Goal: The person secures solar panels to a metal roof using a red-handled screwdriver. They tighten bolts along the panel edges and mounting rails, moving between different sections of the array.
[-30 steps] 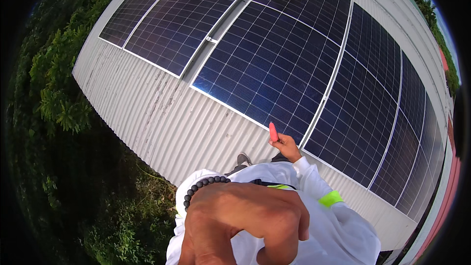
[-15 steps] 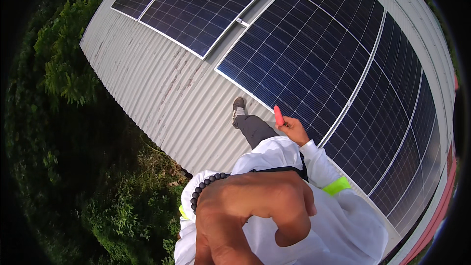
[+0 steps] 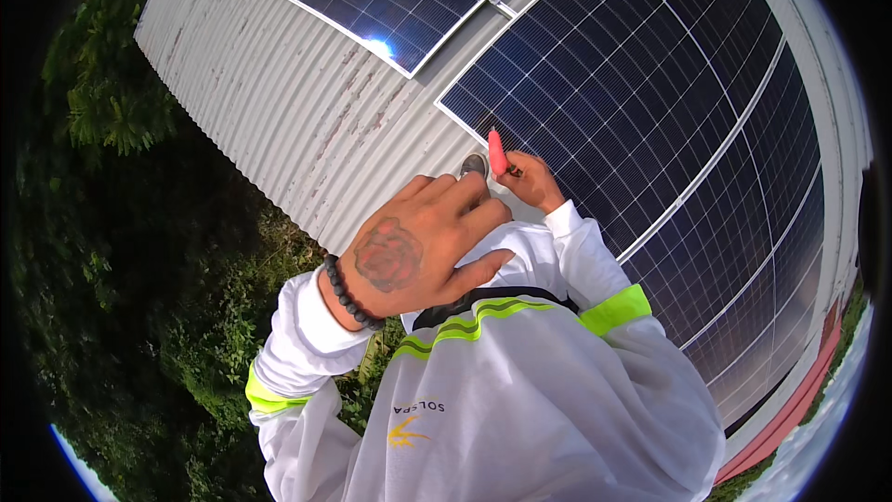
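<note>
My left hand is raised before my chest, its back showing, thumb stretched out and fingers apart. Nothing shows in it, though its palm is hidden. A band of dark beads circles that wrist. My right hand is closed on a pinkish-red tapered object, whose thin end points away from me; its kind is not clear. That hand is over the near corner edge of a dark solar panel. The tip of my shoe shows just left of the red object.
Corrugated metal roofing spreads to the left, with peeling patches. Its edge drops off toward trees and bushes. Another solar panel lies farther off, across a gap with a metal clamp. More panels continue on the right.
My left hand has moved away from the camera, from curled to more stretched fingers. My right hand, still holding the red object, appears higher and slightly left. The view has shifted.
</note>
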Motion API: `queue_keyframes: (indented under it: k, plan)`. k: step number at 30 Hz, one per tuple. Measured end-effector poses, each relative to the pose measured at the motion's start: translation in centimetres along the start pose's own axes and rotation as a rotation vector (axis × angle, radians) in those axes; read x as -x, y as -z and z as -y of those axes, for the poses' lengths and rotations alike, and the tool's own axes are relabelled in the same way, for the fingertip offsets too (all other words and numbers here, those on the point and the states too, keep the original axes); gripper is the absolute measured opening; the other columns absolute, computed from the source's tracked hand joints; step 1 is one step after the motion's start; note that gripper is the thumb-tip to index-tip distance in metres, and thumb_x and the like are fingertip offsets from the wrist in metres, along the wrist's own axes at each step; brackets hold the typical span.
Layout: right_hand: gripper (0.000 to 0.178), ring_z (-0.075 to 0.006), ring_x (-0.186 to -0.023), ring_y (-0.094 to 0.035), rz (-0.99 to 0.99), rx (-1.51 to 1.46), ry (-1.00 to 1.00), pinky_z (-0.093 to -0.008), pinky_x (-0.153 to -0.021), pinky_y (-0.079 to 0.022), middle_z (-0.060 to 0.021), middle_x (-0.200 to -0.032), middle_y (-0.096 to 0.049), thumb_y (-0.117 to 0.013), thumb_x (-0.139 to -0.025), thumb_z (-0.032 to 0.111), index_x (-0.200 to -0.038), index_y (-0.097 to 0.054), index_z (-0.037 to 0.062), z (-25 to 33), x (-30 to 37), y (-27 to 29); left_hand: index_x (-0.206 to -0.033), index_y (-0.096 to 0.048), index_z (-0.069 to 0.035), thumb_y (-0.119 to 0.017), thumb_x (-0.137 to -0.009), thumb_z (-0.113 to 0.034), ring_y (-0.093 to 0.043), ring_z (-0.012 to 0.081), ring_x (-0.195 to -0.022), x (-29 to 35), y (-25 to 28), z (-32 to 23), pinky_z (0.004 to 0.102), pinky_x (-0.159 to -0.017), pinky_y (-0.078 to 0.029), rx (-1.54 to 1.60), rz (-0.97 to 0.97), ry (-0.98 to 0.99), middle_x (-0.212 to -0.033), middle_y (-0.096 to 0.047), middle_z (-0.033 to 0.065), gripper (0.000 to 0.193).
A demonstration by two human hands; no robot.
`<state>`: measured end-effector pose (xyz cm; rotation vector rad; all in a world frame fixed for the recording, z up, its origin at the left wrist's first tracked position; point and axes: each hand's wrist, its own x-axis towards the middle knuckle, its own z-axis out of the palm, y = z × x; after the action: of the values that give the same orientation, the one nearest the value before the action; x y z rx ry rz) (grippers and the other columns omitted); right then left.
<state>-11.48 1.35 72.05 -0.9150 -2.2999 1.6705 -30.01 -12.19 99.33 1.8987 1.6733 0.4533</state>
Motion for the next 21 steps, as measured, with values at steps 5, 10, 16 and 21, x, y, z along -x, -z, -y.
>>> queue_keyframes:
  k: [5,10,16,21]
  plan:
    - [0.024,-0.0168,-0.077,-0.066,-0.042,-0.173,-0.200,-0.0320,-0.071,-0.053,-0.0077,-0.086,-0.069,-0.080,-0.076,0.015,-0.094,-0.069,0.0042,1.5,-4.3,1.5,-0.111,-0.063,-0.007,-0.070,-0.085,-0.035,-0.063,0.0316,-0.100,1.9,-5.1,13.1,0.0440,-0.087,-0.047,-0.207,0.309,0.492,-0.105,-0.061,0.0128,0.039]
    - [0.028,-0.0099,-0.072,-0.062,-0.208,-0.464,-0.447,-0.0249,-0.068,-0.051,-0.0025,-0.078,-0.066,-0.078,-0.084,0.022,-0.104,-0.073,0.0031,1.1,-7.3,2.6,-0.111,-0.065,-0.007,-0.074,-0.085,-0.037,-0.069,0.0330,-0.087,3.9,-8.2,22.5,0.0441,-0.076,-0.055,0.151,0.161,0.683,-0.100,-0.066,0.0162,0.041]
    - [0.032,-0.0077,-0.066,-0.050,-0.405,-0.837,-0.437,-0.0248,-0.058,-0.041,0.0008,-0.081,-0.056,-0.072,-0.089,0.019,-0.114,-0.060,0.0028,1.3,-12.9,2.4,-0.107,-0.067,-0.004,-0.072,-0.084,-0.035,-0.069,0.0322,-0.085,-2.2,-7.3,33.2,0.0434,-0.076,-0.055,0.213,0.256,0.442,-0.097,-0.067,0.0154,0.039]
    - [0.022,-0.0072,-0.058,-0.045,-0.623,-1.207,-0.454,-0.0248,-0.055,-0.036,0.0045,-0.069,-0.045,-0.075,-0.087,0.018,-0.091,-0.057,0.0068,0.9,-20.8,0.7,-0.107,-0.069,-0.005,-0.072,-0.088,-0.035,-0.071,0.0239,-0.087,-10.1,-9.0,47.2,0.0362,-0.078,-0.055,0.576,0.313,0.506,-0.098,-0.073,0.0123,0.036]
